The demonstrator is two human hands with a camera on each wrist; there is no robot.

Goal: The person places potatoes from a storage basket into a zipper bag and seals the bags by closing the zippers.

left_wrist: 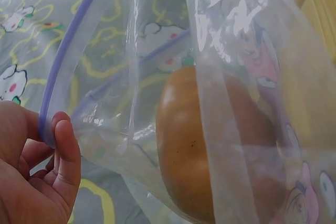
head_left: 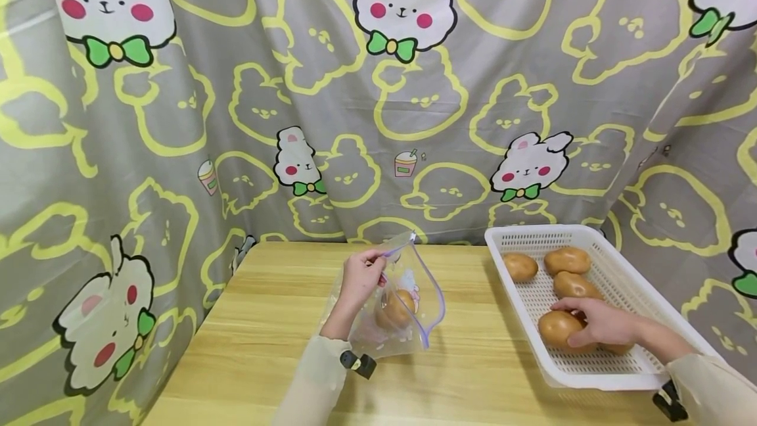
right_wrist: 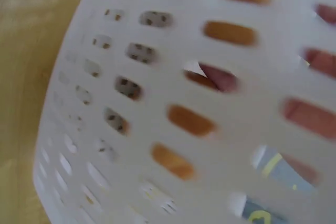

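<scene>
Potato [head_left: 558, 329] sits inside the white slotted plastic basket [head_left: 603, 381], near its front left; right hand [head_left: 604, 325] grips it, thumb and fingers round its sides. Right wrist view mostly blocked by basket wall, brown showing through the slots. Left hand [head_left: 361, 276] pinches the clear zip bag [head_left: 381, 340] near its purple zip edge, mouth gaping; one bagged potato [head_left: 395, 309] inside. Hands well apart. Three more potatoes [head_left: 568, 260] lie toward the basket's back, another [head_left: 616, 349] partly hidden under the right hand. Bag and basket on wood-grain table [head_left: 461, 373], basket to the right. Cream sleeves [head_left: 319, 377], black wrist straps [head_left: 357, 364]. Grey cartoon-print curtain [head_left: 426, 117] behind.
</scene>
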